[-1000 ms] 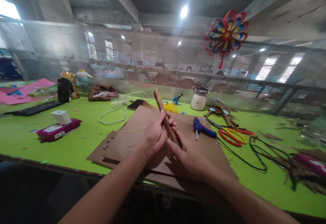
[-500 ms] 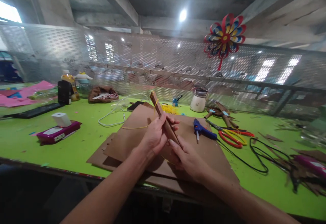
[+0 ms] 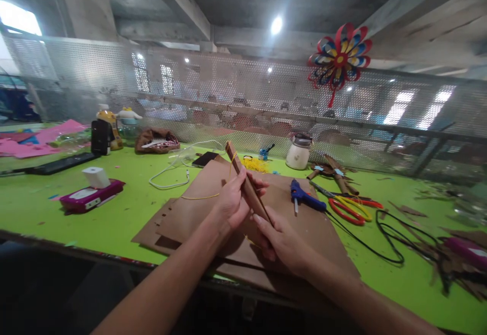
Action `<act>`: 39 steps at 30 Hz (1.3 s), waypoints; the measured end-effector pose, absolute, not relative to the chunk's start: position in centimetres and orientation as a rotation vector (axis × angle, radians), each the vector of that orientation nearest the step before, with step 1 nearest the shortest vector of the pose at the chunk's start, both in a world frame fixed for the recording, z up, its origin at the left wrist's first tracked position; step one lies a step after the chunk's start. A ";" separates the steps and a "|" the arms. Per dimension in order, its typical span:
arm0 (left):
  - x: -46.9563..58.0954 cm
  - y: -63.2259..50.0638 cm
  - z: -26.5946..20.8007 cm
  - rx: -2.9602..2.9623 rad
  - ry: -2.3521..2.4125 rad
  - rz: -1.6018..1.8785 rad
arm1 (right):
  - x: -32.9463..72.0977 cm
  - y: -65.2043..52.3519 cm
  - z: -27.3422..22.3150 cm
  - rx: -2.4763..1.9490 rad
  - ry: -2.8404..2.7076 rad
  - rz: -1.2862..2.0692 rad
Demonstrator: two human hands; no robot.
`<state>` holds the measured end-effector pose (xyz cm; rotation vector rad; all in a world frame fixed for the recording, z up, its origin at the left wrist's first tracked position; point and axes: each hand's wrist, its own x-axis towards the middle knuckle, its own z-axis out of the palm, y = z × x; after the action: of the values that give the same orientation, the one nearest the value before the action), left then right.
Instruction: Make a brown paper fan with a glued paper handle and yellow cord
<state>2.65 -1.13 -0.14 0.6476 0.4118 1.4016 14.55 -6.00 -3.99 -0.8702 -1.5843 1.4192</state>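
Note:
Both hands hold a narrow folded strip of brown cardboard (image 3: 249,193), tilted with its top leaning left and away. My left hand (image 3: 233,198) is closed round its middle, fingertips showing on the far side. Lower down, my right hand (image 3: 277,233) pinches the near end between thumb and fingers. A yellow string (image 3: 233,156) loops about the strip's top end; more of it trails left over the cardboard sheets (image 3: 198,223) that lie beneath my hands. What the curled fingers cover is hidden.
On the green table (image 3: 133,213), a blue glue gun (image 3: 306,197) and scissors (image 3: 348,210) lie to the right, with a black cable (image 3: 380,256). A white jar (image 3: 298,153) and yellow string pile (image 3: 254,164) stand behind. A purple power strip (image 3: 91,196) is left.
The view has shifted slightly, so the table's things sit a little further right and lower. My right hand has slid a little on the strip's lower end; both hands still hold it.

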 end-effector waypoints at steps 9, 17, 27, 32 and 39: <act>2.6 -1.9 -0.5 0.859 0.346 1.238 | 14.7 -5.6 -3.2 -0.686 -1.231 1.617; 3.1 -1.6 -0.8 0.902 0.487 1.274 | 14.7 -5.8 -3.0 -0.635 -1.226 1.702; 2.6 -0.9 -0.9 0.851 0.519 1.306 | 15.2 -5.7 -2.6 -0.763 -1.537 1.473; 2.3 -0.6 -0.7 0.754 0.509 1.342 | 20.6 -1.5 1.1 -1.140 -1.943 0.474; 2.4 -0.5 -1.0 0.719 0.559 1.337 | 27.6 5.9 0.2 -1.551 -2.198 0.194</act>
<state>2.43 -0.53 -1.00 0.7185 0.5592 1.3367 27.64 5.92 0.24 -1.5508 -2.1983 0.1935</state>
